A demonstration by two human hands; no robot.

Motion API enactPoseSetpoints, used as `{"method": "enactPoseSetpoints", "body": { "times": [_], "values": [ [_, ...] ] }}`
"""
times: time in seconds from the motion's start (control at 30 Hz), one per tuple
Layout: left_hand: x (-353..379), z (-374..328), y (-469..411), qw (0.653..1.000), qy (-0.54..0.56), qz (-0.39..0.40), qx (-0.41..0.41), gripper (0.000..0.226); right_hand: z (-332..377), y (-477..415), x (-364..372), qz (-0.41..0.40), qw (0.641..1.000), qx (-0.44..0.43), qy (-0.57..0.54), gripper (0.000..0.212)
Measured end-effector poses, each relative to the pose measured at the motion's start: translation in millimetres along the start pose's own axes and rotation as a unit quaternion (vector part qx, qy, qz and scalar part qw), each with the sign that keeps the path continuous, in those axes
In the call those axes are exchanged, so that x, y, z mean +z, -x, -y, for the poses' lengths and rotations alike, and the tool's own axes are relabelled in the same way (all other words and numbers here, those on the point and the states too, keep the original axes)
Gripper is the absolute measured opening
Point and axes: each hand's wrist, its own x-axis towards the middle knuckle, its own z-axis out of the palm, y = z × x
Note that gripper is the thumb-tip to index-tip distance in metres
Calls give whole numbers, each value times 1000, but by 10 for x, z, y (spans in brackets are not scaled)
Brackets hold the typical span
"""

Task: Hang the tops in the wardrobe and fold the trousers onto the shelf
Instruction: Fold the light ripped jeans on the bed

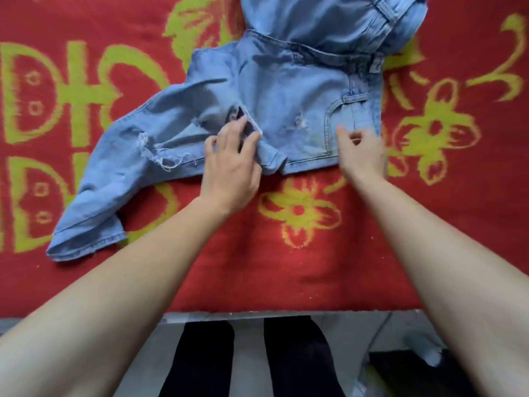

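Note:
Light blue ripped jeans (274,93) lie spread on a red blanket (315,267) with yellow-green flowers and letters. One leg trails down to the left, its hem near the blanket's lower left. My left hand (232,164) rests on the crotch area, fingers pinching a fold of denim. Over by the pocket, at the jeans' right edge, my right hand (362,151) touches the cloth with curled fingers. More denim is bunched at the top of the view.
The blanket covers a bed or table whose near edge (286,313) runs across the lower view. Below it are my dark trouser legs (292,359) on a pale floor, with a dark object (400,365) at the lower right.

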Motion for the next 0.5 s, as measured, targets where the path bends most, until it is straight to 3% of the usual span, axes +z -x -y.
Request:
{"method": "enactPoseSetpoints", "body": {
  "times": [0.07, 0.17, 0.23, 0.37, 0.43, 0.5],
  "values": [
    [100, -260, -107, 1000, -2, -17, 10, 53, -149, -359, -134, -44, 999, 8, -9, 46],
    [208, -593, -275, 997, 16, -55, -50, 57, -311, -678, -251, -21, 999, -4, 43, 62],
    [257, -728, -365, 990, 37, -98, -92, 58, -410, -721, -236, 26, 997, -34, 63, 49],
    [258, -803, -429, 974, 46, -162, -149, 57, -569, -481, -143, 175, 984, 0, -29, 19],
    [233, -826, -437, 973, 32, -150, -175, 57, -621, -255, -146, 293, 949, 68, -94, 22],
    [226, -855, -426, 974, 22, -119, -193, 63, -679, -25, -170, 427, 902, 61, -33, 23]
  ]
}}
